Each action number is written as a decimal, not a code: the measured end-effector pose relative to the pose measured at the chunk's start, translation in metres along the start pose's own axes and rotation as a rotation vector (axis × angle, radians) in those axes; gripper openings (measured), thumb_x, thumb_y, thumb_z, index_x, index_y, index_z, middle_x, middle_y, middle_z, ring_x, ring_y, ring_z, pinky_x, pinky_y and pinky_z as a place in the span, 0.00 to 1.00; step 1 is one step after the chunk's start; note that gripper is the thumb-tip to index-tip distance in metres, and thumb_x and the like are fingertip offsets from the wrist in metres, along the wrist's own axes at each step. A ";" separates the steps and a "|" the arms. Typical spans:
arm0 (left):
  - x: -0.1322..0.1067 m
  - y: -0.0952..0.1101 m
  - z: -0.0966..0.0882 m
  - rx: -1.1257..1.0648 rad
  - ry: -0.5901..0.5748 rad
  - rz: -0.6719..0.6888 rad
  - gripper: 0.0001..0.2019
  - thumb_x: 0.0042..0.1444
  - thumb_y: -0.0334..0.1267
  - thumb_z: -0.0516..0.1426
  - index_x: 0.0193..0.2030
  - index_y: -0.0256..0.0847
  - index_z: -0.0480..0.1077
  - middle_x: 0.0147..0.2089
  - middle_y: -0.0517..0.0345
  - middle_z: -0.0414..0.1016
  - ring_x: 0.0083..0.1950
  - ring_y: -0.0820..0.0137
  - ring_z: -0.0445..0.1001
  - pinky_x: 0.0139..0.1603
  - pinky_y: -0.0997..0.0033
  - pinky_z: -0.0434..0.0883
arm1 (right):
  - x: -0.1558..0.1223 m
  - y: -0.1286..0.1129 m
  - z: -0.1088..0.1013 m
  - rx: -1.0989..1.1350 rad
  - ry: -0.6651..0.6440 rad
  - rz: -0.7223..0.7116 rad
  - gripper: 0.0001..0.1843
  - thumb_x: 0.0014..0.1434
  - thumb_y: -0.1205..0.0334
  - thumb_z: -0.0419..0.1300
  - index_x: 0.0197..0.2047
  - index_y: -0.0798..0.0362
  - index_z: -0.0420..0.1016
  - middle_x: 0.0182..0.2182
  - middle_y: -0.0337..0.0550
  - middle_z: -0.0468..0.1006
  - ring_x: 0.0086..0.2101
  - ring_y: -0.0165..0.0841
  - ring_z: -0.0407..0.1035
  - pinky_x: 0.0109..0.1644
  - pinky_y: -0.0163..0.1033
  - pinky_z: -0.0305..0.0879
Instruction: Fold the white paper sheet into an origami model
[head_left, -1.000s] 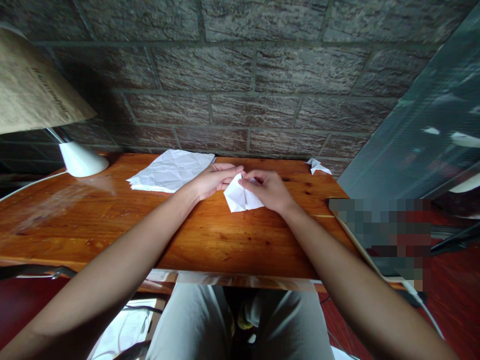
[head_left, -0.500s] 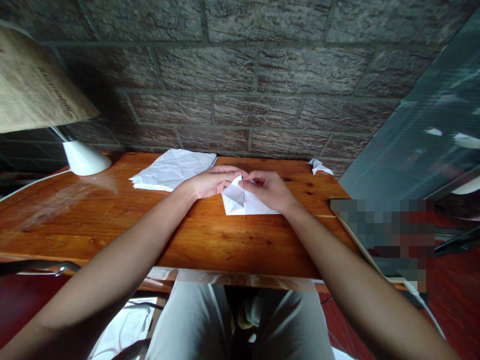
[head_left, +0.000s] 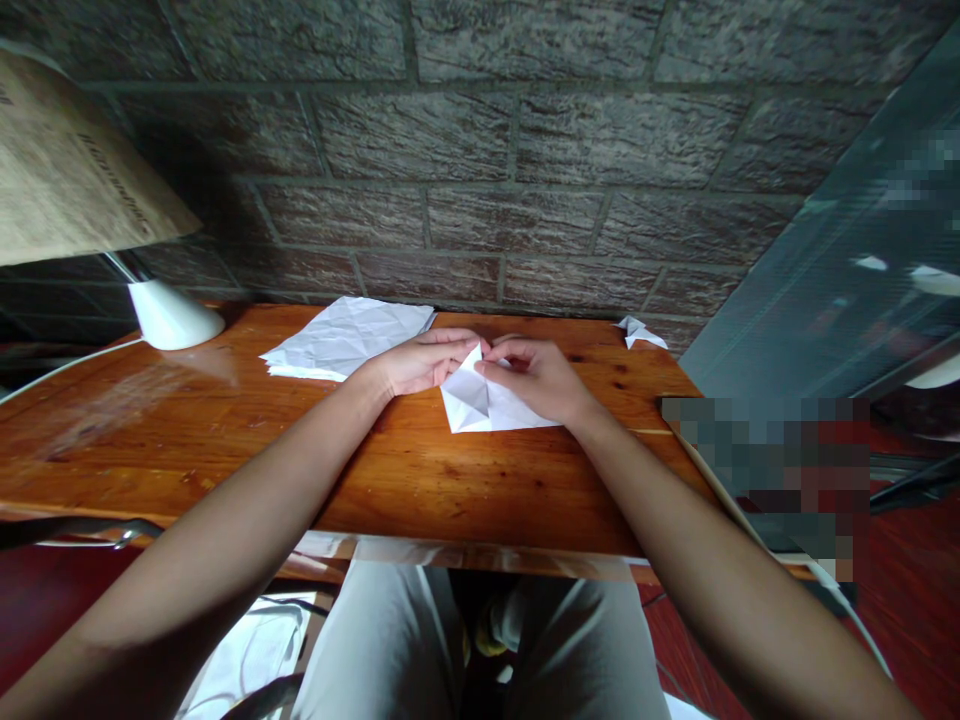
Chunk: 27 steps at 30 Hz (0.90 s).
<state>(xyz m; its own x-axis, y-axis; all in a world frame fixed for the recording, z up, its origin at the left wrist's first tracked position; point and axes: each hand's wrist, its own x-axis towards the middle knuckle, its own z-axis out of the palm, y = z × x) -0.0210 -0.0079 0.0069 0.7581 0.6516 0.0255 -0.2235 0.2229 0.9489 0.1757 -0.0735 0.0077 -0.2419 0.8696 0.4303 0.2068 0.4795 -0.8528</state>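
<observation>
A small folded white paper [head_left: 474,404] lies on the wooden table [head_left: 225,440] in front of me. My left hand [head_left: 421,362] rests on its upper left, fingers together and pinching the top corner. My right hand [head_left: 538,378] covers its right side, with thumb and forefinger pinched on the same raised corner. Both hands meet at that tip. The paper's lower left part lies flat and shows its creases.
A stack of creased white sheets [head_left: 346,338] lies at the back left. A white lamp base [head_left: 171,314] with a tan shade [head_left: 67,180] stands far left. A small folded paper piece [head_left: 637,332] sits back right. A brick wall [head_left: 510,150] runs behind the table.
The folded paper has opened out wider and flatter on the table. Both hands have stayed at its top corner and shifted only slightly.
</observation>
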 end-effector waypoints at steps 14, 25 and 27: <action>0.004 -0.001 0.003 0.058 0.038 0.029 0.20 0.46 0.46 0.74 0.38 0.34 0.78 0.30 0.58 0.80 0.28 0.76 0.78 0.29 0.82 0.71 | 0.002 0.003 0.000 -0.026 0.050 -0.022 0.10 0.54 0.54 0.68 0.34 0.54 0.83 0.35 0.43 0.82 0.35 0.32 0.72 0.40 0.37 0.65; 0.007 -0.003 0.012 0.172 0.164 0.089 0.21 0.44 0.50 0.74 0.36 0.35 0.79 0.28 0.58 0.78 0.26 0.77 0.73 0.25 0.80 0.65 | 0.003 0.006 -0.001 -0.091 0.106 0.032 0.09 0.58 0.57 0.66 0.35 0.52 0.85 0.39 0.44 0.86 0.39 0.35 0.78 0.46 0.39 0.70; 0.008 -0.004 0.013 0.226 0.195 0.119 0.19 0.46 0.50 0.73 0.35 0.35 0.79 0.27 0.58 0.77 0.25 0.77 0.71 0.24 0.80 0.63 | 0.003 0.006 -0.001 -0.127 0.123 0.046 0.08 0.58 0.58 0.66 0.35 0.52 0.85 0.40 0.44 0.86 0.39 0.36 0.78 0.47 0.39 0.71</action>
<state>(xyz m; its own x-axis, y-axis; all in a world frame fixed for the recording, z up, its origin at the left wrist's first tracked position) -0.0060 -0.0126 0.0072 0.5979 0.7953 0.1001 -0.1452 -0.0154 0.9893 0.1776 -0.0679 0.0041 -0.1130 0.8950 0.4315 0.3347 0.4432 -0.8316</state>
